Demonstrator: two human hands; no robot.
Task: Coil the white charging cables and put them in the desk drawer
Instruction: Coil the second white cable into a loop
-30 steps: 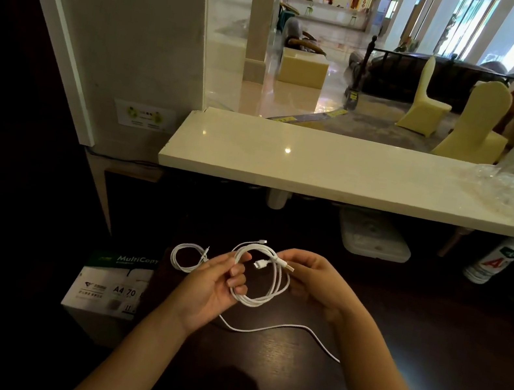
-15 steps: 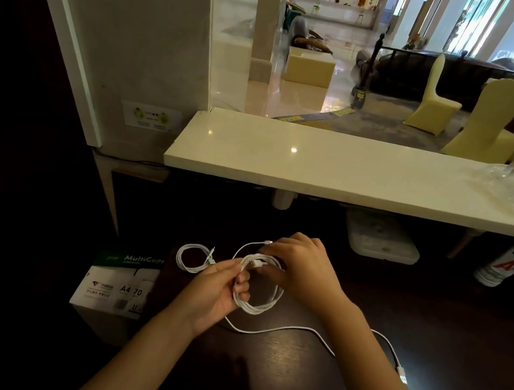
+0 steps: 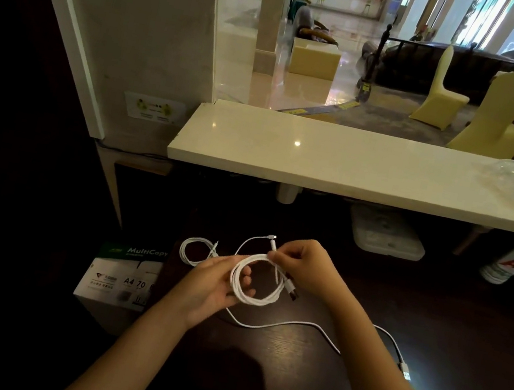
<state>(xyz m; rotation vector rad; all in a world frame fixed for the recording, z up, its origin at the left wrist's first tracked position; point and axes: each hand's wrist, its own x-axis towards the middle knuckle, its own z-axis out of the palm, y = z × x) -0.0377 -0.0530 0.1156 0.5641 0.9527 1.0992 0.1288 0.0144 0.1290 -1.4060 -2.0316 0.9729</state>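
Cable loops (image 3: 256,280) form a full white ring held just above the dark surface (image 3: 431,328), where a second ago the bundle was smaller and looser. Left hand (image 3: 215,285) grips the ring's left side, fingers through it; right hand (image 3: 305,265), which half a second ago covered the coil, now pinches the plug end at its top, apparently to wrap it round. One loose cable (image 3: 304,325) trails across the surface; a smaller coil (image 3: 192,250) lies beyond. No open drawer shows, so stowing remains ahead.
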